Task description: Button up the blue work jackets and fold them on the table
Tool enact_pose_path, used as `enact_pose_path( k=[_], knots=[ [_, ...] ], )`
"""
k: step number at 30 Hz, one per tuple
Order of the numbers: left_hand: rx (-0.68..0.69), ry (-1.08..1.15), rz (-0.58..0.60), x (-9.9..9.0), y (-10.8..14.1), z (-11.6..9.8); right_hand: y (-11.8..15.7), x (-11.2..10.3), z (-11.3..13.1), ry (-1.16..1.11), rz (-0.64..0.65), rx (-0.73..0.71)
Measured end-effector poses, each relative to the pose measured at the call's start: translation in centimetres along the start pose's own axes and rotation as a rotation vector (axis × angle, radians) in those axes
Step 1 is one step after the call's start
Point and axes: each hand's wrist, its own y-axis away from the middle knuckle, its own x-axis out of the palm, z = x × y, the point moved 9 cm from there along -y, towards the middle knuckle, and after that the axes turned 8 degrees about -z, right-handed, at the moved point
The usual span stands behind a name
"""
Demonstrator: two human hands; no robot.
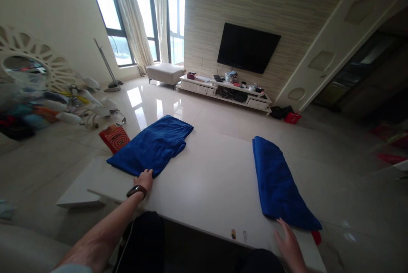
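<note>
Two blue cloths lie on a white table. The left blue cloth (153, 145) is spread flat, folded, over the table's left end. My left hand (145, 180), with a dark band on the wrist, rests at its near edge; the fingertips touch the cloth, and whether they pinch it is unclear. The right blue cloth (277, 184) is folded into a long strip along the table's right end. My right hand (287, 241) is at its near edge, fingers apart, with the index fingertip by the fabric.
The white table (207, 179) has two small marks near its front edge. A red bag (114, 138) stands beyond its left end. Further off are a TV cabinet (223, 88), a television (248, 48), a bench (165, 72) and a pile of items at far left.
</note>
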Motion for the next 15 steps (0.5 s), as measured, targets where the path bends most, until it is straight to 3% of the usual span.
enact_pose_path(
  k=[3,6,8,11,13,15],
  knots=[
    [0.022,0.163,-0.003,-0.5,0.4,-1.2,2.7,-1.6,-1.0,0.007,-0.037,0.05],
    [0.032,0.305,0.01,-0.7,0.9,-5.0,3.7,-1.9,2.1,-0.016,-0.021,0.029],
    [0.069,0.412,0.0,-0.9,1.6,-8.9,3.6,-1.0,6.3,-0.075,0.027,0.025],
    [0.12,0.626,-0.011,-1.0,4.1,-16.2,2.9,2.1,14.6,-0.235,0.175,0.054],
    [0.089,1.123,0.085,-0.8,7.3,-21.3,2.3,4.5,20.6,-0.384,0.262,0.077],
    [0.084,1.438,0.208,-0.9,11.6,-26.0,1.7,6.7,26.1,-0.52,0.334,0.083]
  ],
)
